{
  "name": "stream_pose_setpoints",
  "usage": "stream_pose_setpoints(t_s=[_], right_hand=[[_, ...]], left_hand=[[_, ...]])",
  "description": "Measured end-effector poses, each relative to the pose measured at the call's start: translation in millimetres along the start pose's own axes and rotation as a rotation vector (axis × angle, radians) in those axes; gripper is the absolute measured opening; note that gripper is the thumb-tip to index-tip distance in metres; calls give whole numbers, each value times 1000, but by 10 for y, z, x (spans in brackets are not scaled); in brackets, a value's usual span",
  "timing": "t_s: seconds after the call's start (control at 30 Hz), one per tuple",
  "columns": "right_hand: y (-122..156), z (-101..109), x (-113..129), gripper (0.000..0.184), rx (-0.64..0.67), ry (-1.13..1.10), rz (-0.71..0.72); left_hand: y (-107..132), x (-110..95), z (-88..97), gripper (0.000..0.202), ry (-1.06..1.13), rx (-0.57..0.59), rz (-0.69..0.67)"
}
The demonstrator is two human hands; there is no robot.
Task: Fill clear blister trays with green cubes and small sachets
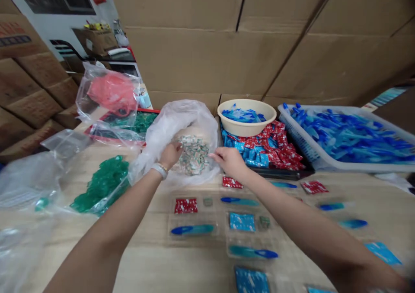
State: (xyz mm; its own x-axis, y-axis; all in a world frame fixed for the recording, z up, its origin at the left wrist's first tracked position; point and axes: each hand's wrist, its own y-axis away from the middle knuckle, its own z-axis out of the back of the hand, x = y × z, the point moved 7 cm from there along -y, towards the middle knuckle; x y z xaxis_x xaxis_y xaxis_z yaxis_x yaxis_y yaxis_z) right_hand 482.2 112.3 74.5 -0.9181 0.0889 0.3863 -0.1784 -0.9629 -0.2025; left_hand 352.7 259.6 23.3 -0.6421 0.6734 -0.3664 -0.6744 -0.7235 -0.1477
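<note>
Both my hands reach into an open clear plastic bag [168, 124] filled with small green-and-white wrapped pieces [193, 154]. My left hand [170, 153], with a white band on the wrist, is closed on the bag's edge or its contents; which one I cannot make out. My right hand [227, 159] pinches at the right side of the pile, its fingers together on something too small to name. In front of the bag lie clear trays [194, 217] holding red packets [186, 205], blue packets [241, 221] and blue pens [193, 230].
A cream bowl [246, 128] of blue items stands over a dark tray of red and blue packets [269, 152]. A white basket of blue pens [346, 137] is at right. Green pieces in a bag [103, 182], more plastic bags and cardboard boxes are at left and behind.
</note>
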Motion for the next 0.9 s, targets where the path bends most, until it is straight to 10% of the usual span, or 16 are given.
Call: stream_pose_setpoints(t_s=[0.23, 0.47, 0.9], right_hand=[[-1128, -703, -276, 28, 331, 245, -149], [-986, -947, -535, 18, 538, 352, -133], [-1125, -975, -318, 31, 378, 317, 15]], left_hand=[[-265, -275, -332, 26, 34, 54, -248], [-282, -207, -366, 22, -119, 49, -232], [-325, -21, -355, 16, -16, 192, -128]])
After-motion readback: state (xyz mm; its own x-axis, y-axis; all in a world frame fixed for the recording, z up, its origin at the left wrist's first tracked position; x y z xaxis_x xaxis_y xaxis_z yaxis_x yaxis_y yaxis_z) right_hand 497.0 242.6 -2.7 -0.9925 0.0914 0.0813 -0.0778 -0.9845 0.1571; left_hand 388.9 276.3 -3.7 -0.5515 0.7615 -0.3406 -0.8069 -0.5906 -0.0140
